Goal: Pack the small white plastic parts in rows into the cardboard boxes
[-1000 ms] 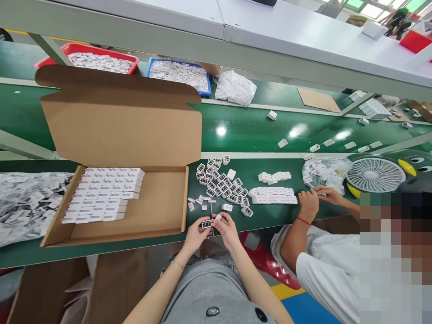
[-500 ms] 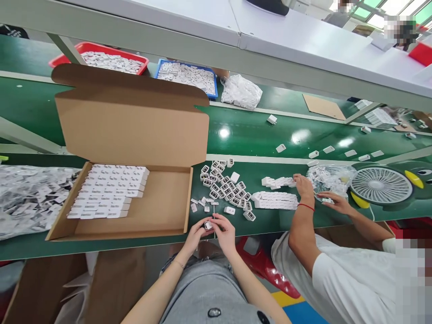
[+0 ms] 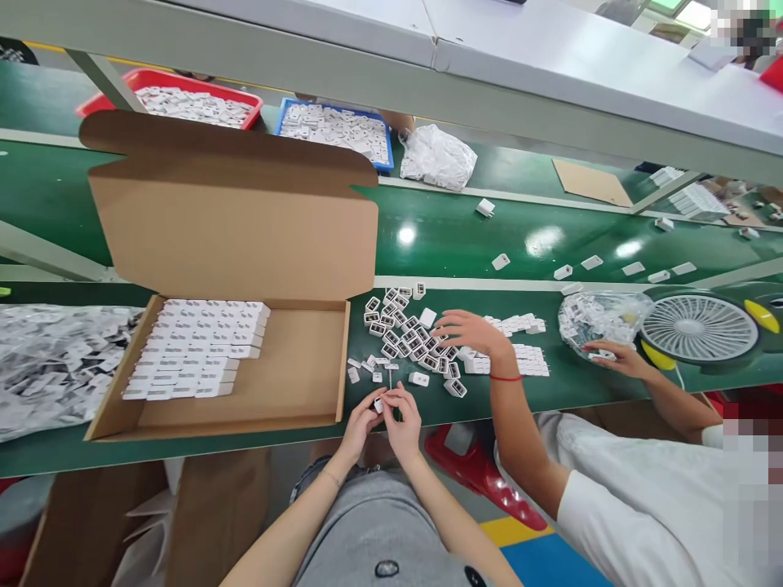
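At the near bench edge, my left hand point(image 3: 360, 425) pinches a small white charger point(image 3: 378, 404) between thumb and fingers. My right hand point(image 3: 404, 420) is closed, its fingertips at the charger's right side. A thin pale strip shows just beyond these fingertips; whether it is held, I cannot tell. Small loose white pieces point(image 3: 354, 375) lie ahead of my hands. Past them, several open-ended charger housings point(image 3: 409, 334) form a loose cluster. One white charger point(image 3: 418, 379) lies apart, right of my hands.
An open cardboard box point(image 3: 294, 367) holds rows of white chargers point(image 3: 189, 346). Bagged parts point(image 3: 61, 367) lie left of it. At right, a co-worker's hand point(image 3: 471, 330) reaches over the cluster, beside stacked chargers point(image 3: 532, 360). A fan point(image 3: 697, 326) stands farther right.
The co-worker's nearer hand has moved left from the stacked chargers to the cluster, with its fingers spread. My hands stay together at the charger, which has turned slightly.
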`<act>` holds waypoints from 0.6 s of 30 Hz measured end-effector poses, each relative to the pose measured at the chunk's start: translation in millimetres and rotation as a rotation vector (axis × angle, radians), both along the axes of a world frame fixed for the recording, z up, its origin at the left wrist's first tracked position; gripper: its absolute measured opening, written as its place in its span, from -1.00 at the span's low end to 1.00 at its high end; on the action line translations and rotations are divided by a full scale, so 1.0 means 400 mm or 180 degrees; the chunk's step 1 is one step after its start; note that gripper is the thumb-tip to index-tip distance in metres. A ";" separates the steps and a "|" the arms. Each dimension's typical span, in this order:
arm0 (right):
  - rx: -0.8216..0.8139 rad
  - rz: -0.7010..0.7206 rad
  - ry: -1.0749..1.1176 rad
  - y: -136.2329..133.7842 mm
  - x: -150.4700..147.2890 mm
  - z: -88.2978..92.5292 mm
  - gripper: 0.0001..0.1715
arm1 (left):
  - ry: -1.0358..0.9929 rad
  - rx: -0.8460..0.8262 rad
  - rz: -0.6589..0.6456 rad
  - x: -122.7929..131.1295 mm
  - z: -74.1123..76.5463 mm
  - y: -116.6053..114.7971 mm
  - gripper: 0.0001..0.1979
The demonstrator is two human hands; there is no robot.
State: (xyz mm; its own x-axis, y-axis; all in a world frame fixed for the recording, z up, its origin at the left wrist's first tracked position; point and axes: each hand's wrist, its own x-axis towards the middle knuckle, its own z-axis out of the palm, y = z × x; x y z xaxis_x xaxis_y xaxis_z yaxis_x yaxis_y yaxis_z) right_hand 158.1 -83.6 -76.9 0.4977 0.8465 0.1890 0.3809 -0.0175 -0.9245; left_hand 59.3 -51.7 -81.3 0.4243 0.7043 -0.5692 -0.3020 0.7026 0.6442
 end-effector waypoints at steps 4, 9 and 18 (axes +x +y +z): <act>0.0015 -0.0120 0.0061 0.002 -0.003 -0.007 -0.87 | 0.0033 -0.0055 0.0038 0.001 0.000 0.002 -0.59; -0.0184 -0.0141 0.0393 0.000 -0.009 0.000 -0.87 | 0.0156 -0.0044 -0.0041 0.000 -0.001 0.003 -0.62; -0.0344 0.0183 0.0474 -0.023 0.005 0.007 -0.80 | 0.0542 0.0210 -0.0252 0.011 0.011 -0.001 -0.53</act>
